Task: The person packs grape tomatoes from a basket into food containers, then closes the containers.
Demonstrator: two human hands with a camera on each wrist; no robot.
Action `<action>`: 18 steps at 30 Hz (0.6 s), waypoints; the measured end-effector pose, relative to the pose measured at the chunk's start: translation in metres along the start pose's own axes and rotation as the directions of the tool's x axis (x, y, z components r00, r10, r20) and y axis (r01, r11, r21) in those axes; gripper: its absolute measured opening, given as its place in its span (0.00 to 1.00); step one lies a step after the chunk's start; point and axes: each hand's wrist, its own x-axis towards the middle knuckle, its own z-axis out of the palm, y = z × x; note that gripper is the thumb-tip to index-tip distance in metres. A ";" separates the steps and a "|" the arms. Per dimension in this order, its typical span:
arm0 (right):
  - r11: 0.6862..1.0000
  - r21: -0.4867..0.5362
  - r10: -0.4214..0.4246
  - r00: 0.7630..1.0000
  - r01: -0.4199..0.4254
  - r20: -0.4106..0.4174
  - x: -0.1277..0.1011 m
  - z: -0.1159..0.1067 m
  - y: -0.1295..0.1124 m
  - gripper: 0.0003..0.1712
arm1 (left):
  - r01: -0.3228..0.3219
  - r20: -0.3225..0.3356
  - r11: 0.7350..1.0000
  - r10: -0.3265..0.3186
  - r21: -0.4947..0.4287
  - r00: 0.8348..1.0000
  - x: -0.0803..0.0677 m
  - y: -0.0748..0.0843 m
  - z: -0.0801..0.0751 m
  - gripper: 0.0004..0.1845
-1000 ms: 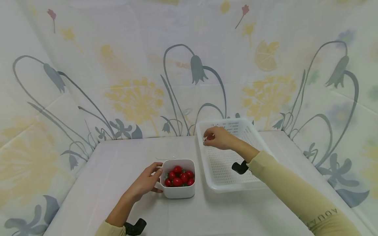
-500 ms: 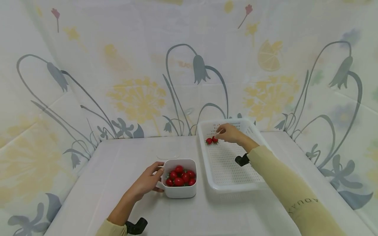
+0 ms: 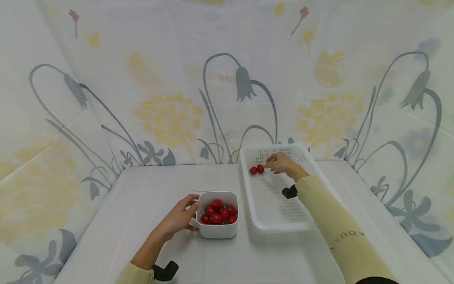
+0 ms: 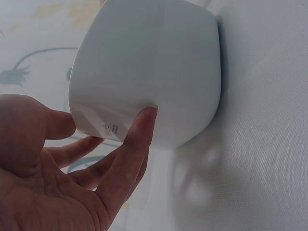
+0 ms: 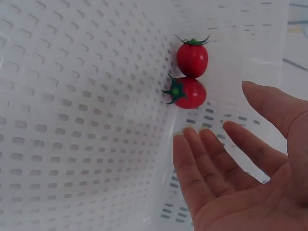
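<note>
In the head view my left hand (image 3: pixel 179 219) is at the left side of a white square container (image 3: pixel 219 232) filled with several red cherry tomatoes (image 3: pixel 216 218). The left wrist view shows the fingers (image 4: pixel 139 137) spread and one fingertip touching the container's wall, with the thumb by its edge. My right hand (image 3: pixel 281 162) hovers inside a white perforated basket (image 3: pixel 252 201), its fingers extended and holding nothing. Beside it, two cherry tomatoes (image 5: pixel 192 60) with green stems lie touching each other near the basket's far left corner.
A transparent lid-like piece (image 3: pixel 203 188) lies flat behind the container. The container and the basket stand apart on a white-covered table (image 3: pixel 159 181). A floral-patterned cloth (image 3: pixel 163 79) hangs at the back and sides.
My right hand has let go of the tomatoes in the basket and drawn slightly right, leaving both in plain sight. The left hand has stayed at the container.
</note>
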 end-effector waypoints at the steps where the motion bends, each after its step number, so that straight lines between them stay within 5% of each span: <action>1: 1.000 0.012 0.014 1.000 -0.014 0.003 0.002 0.001 0.002 0.28 | 0.002 -0.005 1.000 -0.002 0.002 1.000 0.000 0.000 0.000 0.20; 11: 0.981 0.151 0.108 0.992 -0.118 0.071 0.014 0.010 0.013 0.31 | 0.007 0.000 1.000 -0.007 0.002 1.000 0.002 -0.001 0.001 0.20; 18: 0.995 0.059 0.080 0.994 -0.084 0.081 0.021 0.019 0.010 0.30 | 0.003 -0.002 1.000 -0.003 0.006 1.000 0.003 -0.002 0.000 0.21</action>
